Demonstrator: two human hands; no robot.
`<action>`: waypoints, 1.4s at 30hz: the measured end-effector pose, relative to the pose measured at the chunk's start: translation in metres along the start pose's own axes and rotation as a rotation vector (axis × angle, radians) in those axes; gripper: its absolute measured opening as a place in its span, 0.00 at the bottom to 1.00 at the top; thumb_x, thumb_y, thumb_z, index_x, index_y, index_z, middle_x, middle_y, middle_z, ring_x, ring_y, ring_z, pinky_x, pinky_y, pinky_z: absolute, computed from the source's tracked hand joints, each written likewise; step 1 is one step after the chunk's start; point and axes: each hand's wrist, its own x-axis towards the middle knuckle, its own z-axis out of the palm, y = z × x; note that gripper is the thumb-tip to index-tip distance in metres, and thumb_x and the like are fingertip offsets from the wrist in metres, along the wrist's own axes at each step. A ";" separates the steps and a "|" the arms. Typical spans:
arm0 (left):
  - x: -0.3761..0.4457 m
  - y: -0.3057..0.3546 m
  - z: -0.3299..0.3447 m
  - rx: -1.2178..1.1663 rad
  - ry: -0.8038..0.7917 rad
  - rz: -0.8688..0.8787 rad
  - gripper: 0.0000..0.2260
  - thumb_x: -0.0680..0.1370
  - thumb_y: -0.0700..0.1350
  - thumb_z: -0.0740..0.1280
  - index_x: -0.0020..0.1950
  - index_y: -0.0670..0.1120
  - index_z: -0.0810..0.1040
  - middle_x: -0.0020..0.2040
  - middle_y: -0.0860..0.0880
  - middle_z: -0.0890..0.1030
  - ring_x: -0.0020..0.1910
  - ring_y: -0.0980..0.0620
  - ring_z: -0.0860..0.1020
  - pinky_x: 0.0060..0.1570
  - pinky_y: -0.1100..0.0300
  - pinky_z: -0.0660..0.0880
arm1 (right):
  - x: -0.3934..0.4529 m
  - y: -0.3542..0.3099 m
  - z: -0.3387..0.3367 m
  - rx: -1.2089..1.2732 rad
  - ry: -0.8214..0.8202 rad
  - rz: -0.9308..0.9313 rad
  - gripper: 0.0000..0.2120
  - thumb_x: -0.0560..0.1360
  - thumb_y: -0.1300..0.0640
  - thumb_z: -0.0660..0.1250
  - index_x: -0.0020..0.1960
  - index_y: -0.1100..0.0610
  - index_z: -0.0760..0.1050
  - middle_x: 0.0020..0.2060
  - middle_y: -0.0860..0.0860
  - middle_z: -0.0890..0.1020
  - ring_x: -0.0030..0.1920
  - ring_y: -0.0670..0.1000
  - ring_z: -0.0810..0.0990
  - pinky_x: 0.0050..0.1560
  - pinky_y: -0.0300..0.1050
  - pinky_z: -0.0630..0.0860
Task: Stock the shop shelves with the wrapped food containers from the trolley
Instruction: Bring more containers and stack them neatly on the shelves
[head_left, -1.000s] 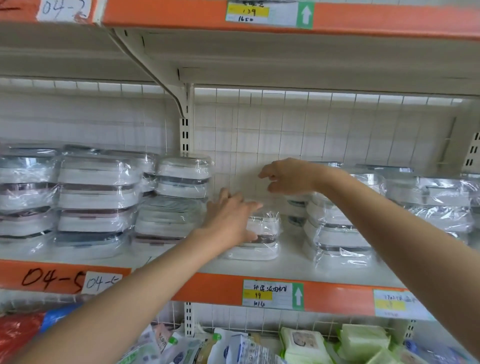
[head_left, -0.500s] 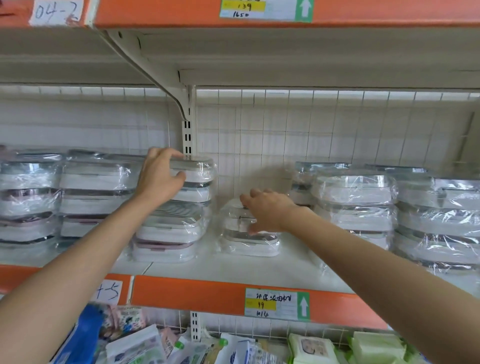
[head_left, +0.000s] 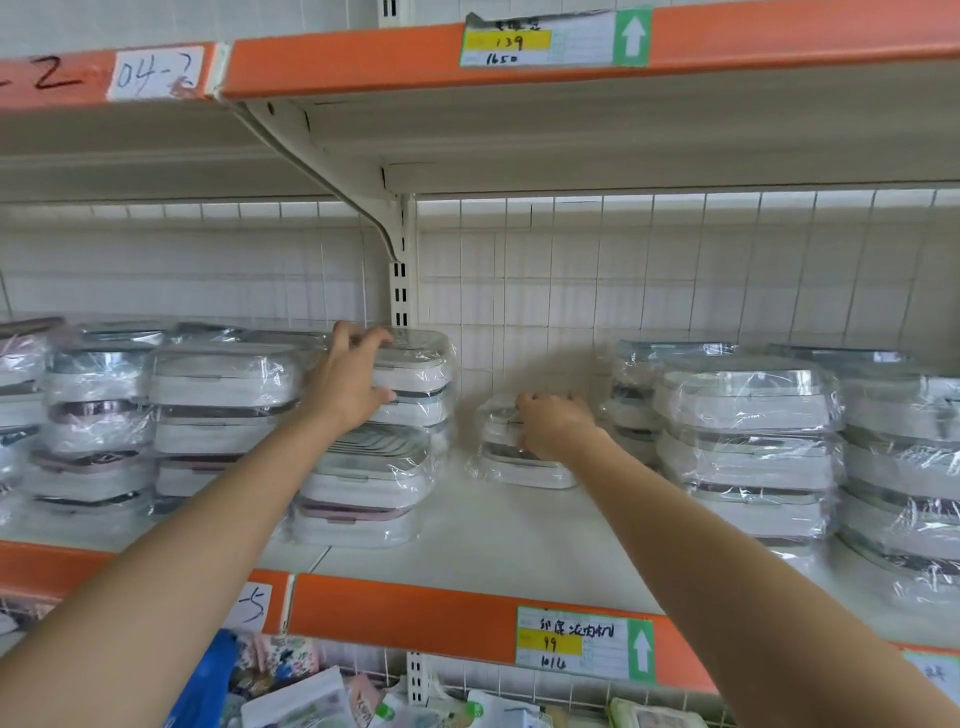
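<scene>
Reaching onto the white shelf (head_left: 498, 540), we grip the top wrapped container (head_left: 415, 364) of the middle stack with our left hand (head_left: 348, 384), fingers curled over its lid, thumb on its front. Our right hand (head_left: 553, 423) curls over the small lone container (head_left: 514, 467) between the stacks, just right of that pile.

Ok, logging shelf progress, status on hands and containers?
Left hand grips top container of middle stack. Right hand holds small lone stack in the gap. Nothing blocking.
</scene>
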 end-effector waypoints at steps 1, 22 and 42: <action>-0.001 0.000 -0.001 -0.017 0.012 0.014 0.29 0.69 0.43 0.76 0.68 0.51 0.69 0.66 0.44 0.63 0.64 0.39 0.68 0.66 0.43 0.67 | 0.000 -0.001 -0.005 0.048 -0.014 -0.002 0.20 0.79 0.58 0.59 0.70 0.58 0.63 0.65 0.55 0.73 0.66 0.56 0.70 0.67 0.52 0.61; -0.006 0.015 -0.005 -0.017 -0.231 -0.080 0.41 0.72 0.58 0.70 0.78 0.52 0.51 0.76 0.40 0.46 0.76 0.39 0.47 0.72 0.43 0.55 | 0.007 0.022 -0.065 0.348 0.072 0.096 0.38 0.69 0.45 0.72 0.73 0.52 0.58 0.65 0.58 0.59 0.65 0.62 0.65 0.67 0.56 0.67; -0.024 -0.002 -0.012 -0.046 -0.152 0.037 0.17 0.79 0.42 0.65 0.68 0.50 0.70 0.71 0.45 0.64 0.69 0.47 0.66 0.67 0.56 0.62 | 0.015 -0.050 -0.053 0.448 0.029 -0.303 0.35 0.75 0.39 0.64 0.75 0.52 0.57 0.74 0.54 0.61 0.74 0.55 0.59 0.72 0.51 0.59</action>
